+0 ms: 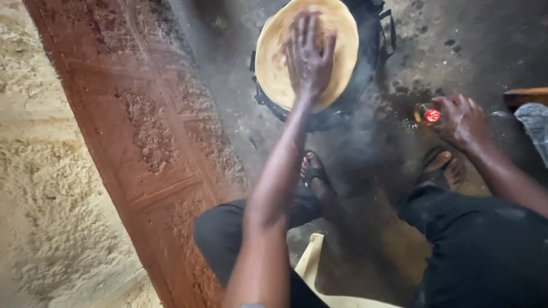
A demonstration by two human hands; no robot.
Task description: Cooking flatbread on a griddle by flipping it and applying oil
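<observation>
A round tan flatbread (279,68) lies on a black pan over a dark stove (348,97) on the ground ahead of me. My left hand (308,57) rests flat on the bread with fingers spread. To the right, my right hand (461,120) is closed around a small bottle with a red cap (428,115), held low near the floor. Smoke drifts between the stove and my knees.
A worn reddish wooden door (142,142) runs along the left, with a rough pale wall (40,171) beyond it. My sandalled feet (314,171) rest on the dark dirt floor. A pale stool edge (311,262) shows under me. A wooden piece (525,96) sits far right.
</observation>
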